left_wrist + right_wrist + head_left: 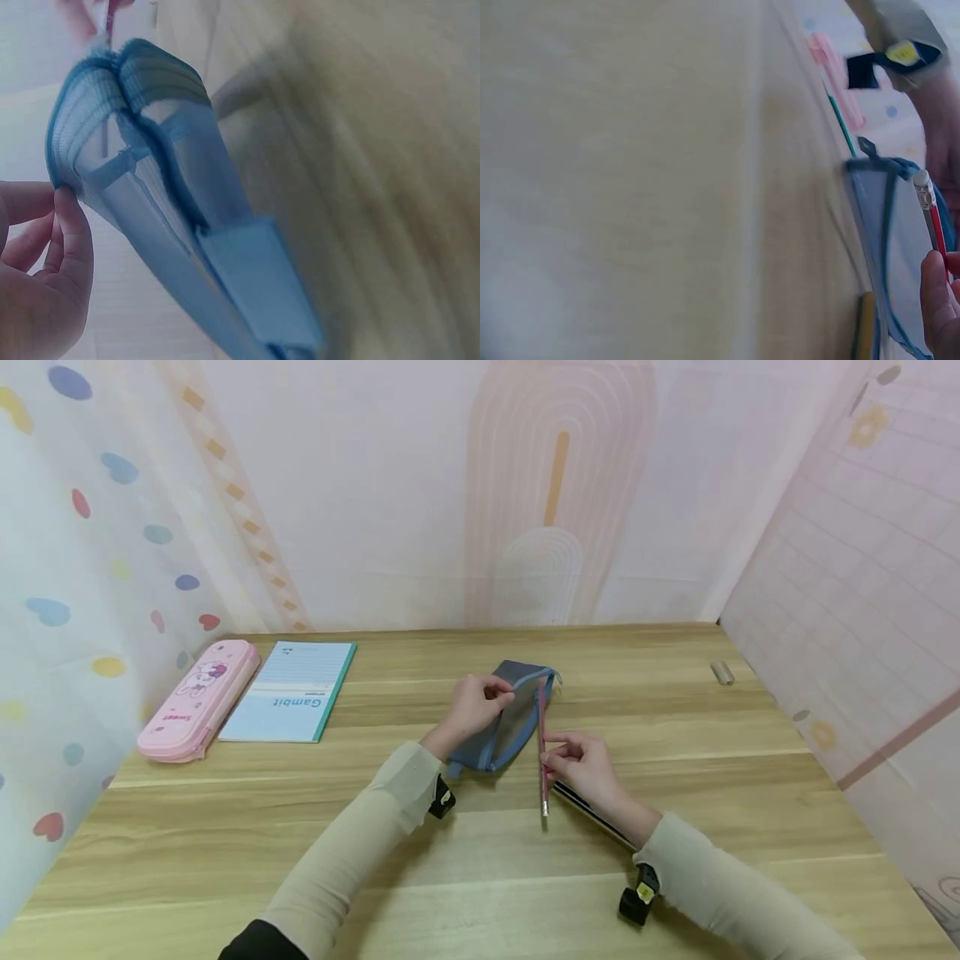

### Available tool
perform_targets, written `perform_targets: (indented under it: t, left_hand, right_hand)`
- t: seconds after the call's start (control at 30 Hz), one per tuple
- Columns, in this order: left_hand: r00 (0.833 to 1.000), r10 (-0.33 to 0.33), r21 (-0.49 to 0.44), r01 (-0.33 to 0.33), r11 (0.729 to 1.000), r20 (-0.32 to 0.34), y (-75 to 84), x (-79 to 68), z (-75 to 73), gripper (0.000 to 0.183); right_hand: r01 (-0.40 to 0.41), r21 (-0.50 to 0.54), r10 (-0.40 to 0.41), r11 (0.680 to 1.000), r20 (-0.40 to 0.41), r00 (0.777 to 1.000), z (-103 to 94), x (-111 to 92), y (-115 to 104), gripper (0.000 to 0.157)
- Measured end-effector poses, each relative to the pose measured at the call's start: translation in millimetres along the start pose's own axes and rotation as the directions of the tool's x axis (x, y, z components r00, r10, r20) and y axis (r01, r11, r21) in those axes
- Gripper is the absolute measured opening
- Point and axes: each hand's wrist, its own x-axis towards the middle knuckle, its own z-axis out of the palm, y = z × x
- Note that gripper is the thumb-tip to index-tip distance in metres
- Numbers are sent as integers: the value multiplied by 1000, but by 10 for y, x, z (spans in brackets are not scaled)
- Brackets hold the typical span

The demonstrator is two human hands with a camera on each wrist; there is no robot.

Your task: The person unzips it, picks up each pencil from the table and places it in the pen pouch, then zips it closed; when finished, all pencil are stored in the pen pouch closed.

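A blue-grey mesh zip pouch (517, 718) lies on the table with its zipped mouth gaping. My left hand (474, 706) pinches the rim of that mouth between thumb and fingertip, plainest in the left wrist view, where the pouch (259, 289) fills the middle. In my right hand (588, 768) is a red pencil (543, 777), held between thumb and fingers. Its white eraser end (921, 178) points toward me, while the far end reaches the pouch's mouth. Under the right hand and wrist lies a slim dark strip with a gold edge (592, 814), partly hidden.
At the left stand a pink pencil case (198, 702) and, beside it, a light blue notebook (288, 693) marked Gambit. A small grey-beige piece (722, 672) lies at the far right. Printed curtains border the wooden table (480, 893) at the back and sides.
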Motion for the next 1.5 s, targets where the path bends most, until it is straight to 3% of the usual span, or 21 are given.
perform_targets:
  t: [0.23, 0.5, 0.9, 1.1, 1.3, 1.5]
  left_hand:
    - [1000, 11, 10, -10, 1000, -25, -6, 30, -17, 16]
    - [1000, -11, 31, 11, 999, -11, -27, 24, 22, 16]
    - [1000, 10, 19, -10, 1000, -7, -30, 3, 86, 14]
    - [1000, 2, -2, -2, 1000, -6, -7, -8, 111, 14]
    - [1000, -12, -18, 12, 1000, 3, 5, -14, 106, 15]
    - [1000, -8, -13, 8, 1000, 0, -2, -18, 110, 15]
  right_hand:
    - [-22, 46, 23, 999, -22, 999, -2, 35, -4, 34]
    - [-141, 153, 157, 978, -101, 982, 48, 266, -48, 34]
    - [-105, 168, 143, 980, -234, 962, 311, 511, 9, 29]
    - [-100, 147, 133, 984, -235, 963, 383, 547, -13, 27]
    - [-145, 66, 156, 987, -190, 969, 339, 547, -3, 29]
    - [-192, 67, 201, 979, -183, 962, 287, 580, 12, 30]
